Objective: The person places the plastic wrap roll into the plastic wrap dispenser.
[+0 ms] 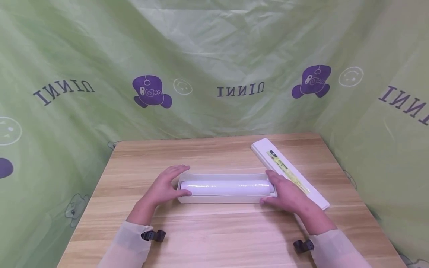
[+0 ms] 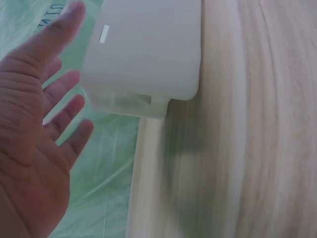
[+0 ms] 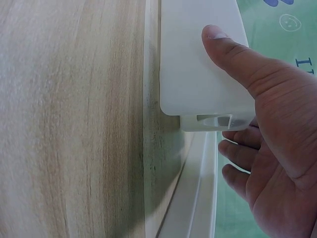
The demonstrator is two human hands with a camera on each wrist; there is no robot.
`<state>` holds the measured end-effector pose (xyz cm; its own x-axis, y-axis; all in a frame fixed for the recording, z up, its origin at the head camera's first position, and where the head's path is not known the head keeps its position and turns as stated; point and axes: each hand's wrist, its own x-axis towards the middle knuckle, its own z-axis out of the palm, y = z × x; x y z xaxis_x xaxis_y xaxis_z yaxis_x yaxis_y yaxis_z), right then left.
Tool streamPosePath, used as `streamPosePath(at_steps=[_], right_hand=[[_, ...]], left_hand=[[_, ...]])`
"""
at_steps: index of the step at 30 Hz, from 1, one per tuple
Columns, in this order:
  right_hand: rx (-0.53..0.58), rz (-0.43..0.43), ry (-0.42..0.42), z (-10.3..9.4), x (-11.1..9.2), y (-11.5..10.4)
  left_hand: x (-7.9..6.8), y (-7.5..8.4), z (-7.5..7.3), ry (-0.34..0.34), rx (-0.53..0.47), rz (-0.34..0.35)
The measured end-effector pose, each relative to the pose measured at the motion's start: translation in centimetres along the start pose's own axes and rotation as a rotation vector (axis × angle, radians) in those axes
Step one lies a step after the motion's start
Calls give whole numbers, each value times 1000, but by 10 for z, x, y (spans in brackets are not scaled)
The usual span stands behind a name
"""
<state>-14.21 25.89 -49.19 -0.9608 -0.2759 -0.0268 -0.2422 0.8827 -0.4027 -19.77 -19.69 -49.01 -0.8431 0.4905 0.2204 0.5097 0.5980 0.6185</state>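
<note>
A long, translucent white plastic box (image 1: 221, 200) lies open-topped across the table, with a roll of plastic wrap (image 1: 224, 187) inside it. At the box's left end my left hand (image 1: 165, 187) is spread, thumb over the front rim and fingers beyond the back. In the left wrist view that hand (image 2: 34, 124) has its fingers apart beside the box (image 2: 143, 49). My right hand (image 1: 285, 191) spans the other end, holding it with the thumb at the front wall and fingers at the back rim. The right wrist view shows the thumb (image 3: 233, 57) lying against the box's face (image 3: 198, 69).
A long white lid (image 1: 285, 163) with a yellow-green label lies slanted at the right, partly behind my right hand and forearm. The wood-grain table (image 1: 214, 230) ends at a green printed curtain (image 1: 201, 123) at the back and sides.
</note>
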Motion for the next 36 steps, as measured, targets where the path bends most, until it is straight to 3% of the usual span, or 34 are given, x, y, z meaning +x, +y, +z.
streamPosePath(at_steps=[8, 15, 22, 28, 36], right_hand=[[3, 3, -2, 0, -1, 0], [8, -5, 3, 1, -1, 1], [11, 0, 8, 2, -1, 2], [9, -2, 9, 2, 0, 1], [7, 0, 7, 0, -1, 2]], left_hand=[[-5, -5, 2, -98, 6, -42], [-8, -7, 4, -106, 22, -38], [-10, -11, 7, -129, 47, -105], [-10, -12, 8, -118, 63, -108], [-8, -7, 11, -87, 31, -160]])
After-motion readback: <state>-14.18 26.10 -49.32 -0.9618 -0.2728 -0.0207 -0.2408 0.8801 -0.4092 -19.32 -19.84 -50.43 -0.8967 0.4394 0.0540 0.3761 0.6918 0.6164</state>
